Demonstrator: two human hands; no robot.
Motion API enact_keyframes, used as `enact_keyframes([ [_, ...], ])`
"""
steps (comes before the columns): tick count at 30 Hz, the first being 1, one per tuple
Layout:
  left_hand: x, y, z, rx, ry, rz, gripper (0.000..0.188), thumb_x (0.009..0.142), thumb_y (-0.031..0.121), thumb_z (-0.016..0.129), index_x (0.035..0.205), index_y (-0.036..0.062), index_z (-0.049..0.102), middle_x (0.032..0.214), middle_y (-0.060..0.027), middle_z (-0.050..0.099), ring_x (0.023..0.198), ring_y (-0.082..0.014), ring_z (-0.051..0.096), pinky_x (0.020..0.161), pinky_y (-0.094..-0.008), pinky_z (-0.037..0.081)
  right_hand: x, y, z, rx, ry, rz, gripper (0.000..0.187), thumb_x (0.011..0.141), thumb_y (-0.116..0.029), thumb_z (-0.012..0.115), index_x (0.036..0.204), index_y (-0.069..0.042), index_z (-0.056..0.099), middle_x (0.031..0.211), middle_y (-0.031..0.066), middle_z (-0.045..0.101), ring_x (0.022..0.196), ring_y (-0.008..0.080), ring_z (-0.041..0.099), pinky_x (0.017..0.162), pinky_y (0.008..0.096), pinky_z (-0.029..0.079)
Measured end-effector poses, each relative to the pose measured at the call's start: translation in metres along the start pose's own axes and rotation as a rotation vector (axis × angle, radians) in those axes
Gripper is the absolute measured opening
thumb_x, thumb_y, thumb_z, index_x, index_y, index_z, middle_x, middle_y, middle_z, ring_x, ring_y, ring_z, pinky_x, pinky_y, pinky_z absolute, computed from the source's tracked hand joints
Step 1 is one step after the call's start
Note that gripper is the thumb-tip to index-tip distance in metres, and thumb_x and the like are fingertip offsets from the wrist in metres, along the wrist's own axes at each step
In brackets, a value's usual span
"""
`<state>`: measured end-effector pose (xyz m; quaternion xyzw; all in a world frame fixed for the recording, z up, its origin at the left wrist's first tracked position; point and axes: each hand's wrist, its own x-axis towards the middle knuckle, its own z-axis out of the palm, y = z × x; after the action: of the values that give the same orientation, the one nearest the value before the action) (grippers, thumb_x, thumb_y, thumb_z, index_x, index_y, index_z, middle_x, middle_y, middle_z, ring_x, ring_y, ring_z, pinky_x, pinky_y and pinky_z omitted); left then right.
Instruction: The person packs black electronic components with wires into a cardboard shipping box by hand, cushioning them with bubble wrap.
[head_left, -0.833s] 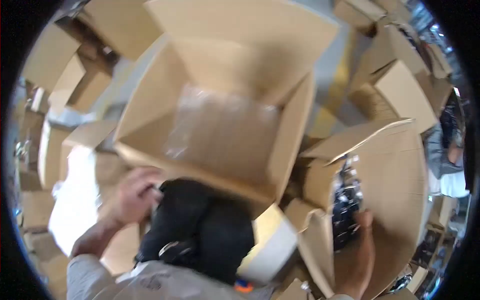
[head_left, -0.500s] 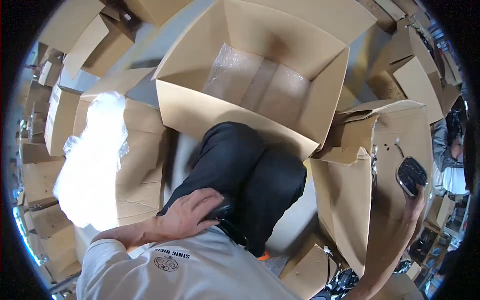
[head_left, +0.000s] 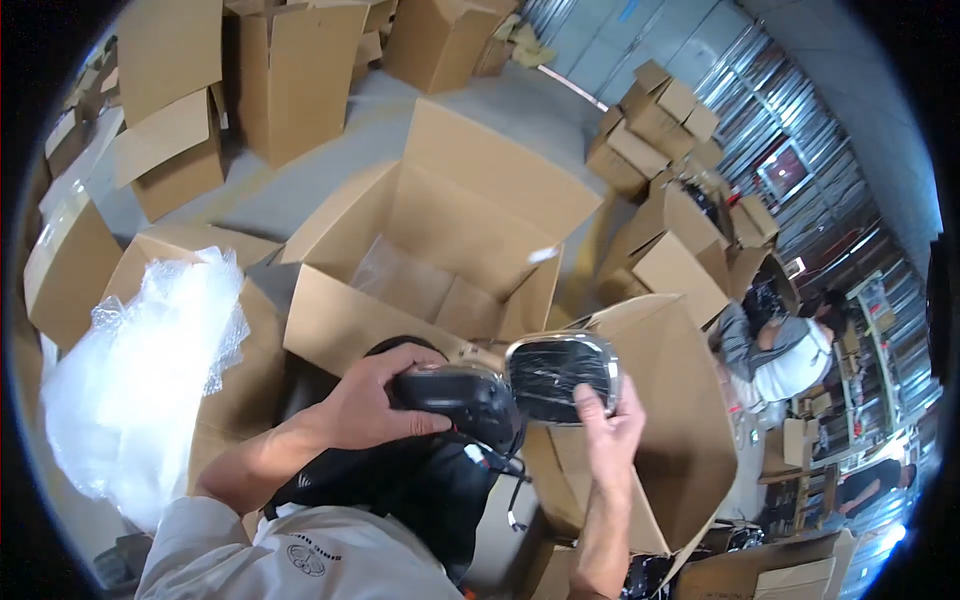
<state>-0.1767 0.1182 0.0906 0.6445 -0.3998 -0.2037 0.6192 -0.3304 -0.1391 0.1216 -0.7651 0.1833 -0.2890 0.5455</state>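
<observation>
You seem to be aligning 2 parts near the open carton (head_left: pixel 365 315): left hand (head_left: pixel 368 402) gripping a black housing (head_left: pixel 462 397), right hand (head_left: pixel 611 430) grasping a chrome-rimmed piece (head_left: pixel 548 375), contact unclear; the next move calls for steadiness.

Far on the left, a tall cardboard carton (head_left: pixel 305 85) stands on the grey floor (head_left: pixel 390 118), with a smaller open box (head_left: pixel 180 170) just nearer. A faded yellow stripe (head_left: pixel 255 183) crosses the floor. Far off, a yellowish heap (head_left: pixel 530 45) lies near pale blue-grey panels (head_left: pixel 650 40). To the right, stacked cartons (head_left: pixel 655 130) stand before a corrugated metal wall (head_left: pixel 800 120) bearing a red-edged frame (head_left: pixel 785 168). Farther right, a person in a grey-and-white top (head_left: pixel 795 368) leans near shelving (head_left: pixel 875 345); another in dark clothing (head_left: pixel 868 490) appears nearer the right edge.
</observation>
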Motion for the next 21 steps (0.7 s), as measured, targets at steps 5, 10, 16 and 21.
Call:
enact_keyframes([
  [5, 0.019, 0.026, -0.004, 0.142, -0.102, 0.339, 0.048, 0.078, 0.010, 0.081, 0.120, 0.0031, 0.058, 0.117, -0.0136, 0.054, 0.112, -0.0296, 0.055, 0.098, -0.0372, 0.046, -0.009, -0.042, 0.024, -0.189, -0.306, -0.092, 0.047, 0.094, -0.020, 0.068, 0.131, 0.005, 0.055, 0.114, 0.0099, 0.065, 0.103, 0.0160, 0.061, 0.090, 0.0286, 0.049],
  [10, 0.024, 0.013, 0.005, 0.149, -0.061, 0.517, 0.055, 0.077, 0.007, 0.080, 0.125, 0.0032, 0.052, 0.125, -0.0149, 0.045, 0.123, -0.0333, 0.047, 0.103, -0.0401, 0.042, -0.011, -0.037, 0.041, -0.278, -0.445, -0.212, 0.104, 0.059, -0.021, 0.096, 0.143, 0.001, 0.039, 0.133, 0.0207, 0.054, 0.118, 0.0282, 0.058, 0.102, 0.0391, 0.048],
  [16, 0.016, -0.039, 0.017, -0.692, 0.426, 0.208, 0.048, 0.097, 0.026, 0.065, 0.135, 0.0021, 0.047, 0.138, -0.0101, 0.051, 0.127, -0.0197, 0.050, 0.108, -0.0396, 0.042, -0.007, -0.039, 0.055, -0.833, -0.305, -0.903, 0.068, 0.064, -0.017, 0.083, 0.125, -0.006, 0.058, 0.127, 0.0120, 0.060, 0.115, 0.0300, 0.058, 0.091, 0.0435, 0.042],
  [21, 0.033, -0.038, -0.013, -1.018, -0.211, -0.408, 0.050, 0.093, 0.033, 0.070, 0.130, 0.0029, 0.055, 0.113, -0.0041, 0.068, 0.097, -0.0132, 0.067, 0.090, -0.0321, 0.055, -0.007, -0.043, 0.082, -1.018, -0.606, -1.299, 0.057, 0.072, -0.025, 0.078, 0.122, -0.006, 0.061, 0.132, 0.0121, 0.058, 0.125, 0.0305, 0.053, 0.099, 0.0490, 0.039],
])
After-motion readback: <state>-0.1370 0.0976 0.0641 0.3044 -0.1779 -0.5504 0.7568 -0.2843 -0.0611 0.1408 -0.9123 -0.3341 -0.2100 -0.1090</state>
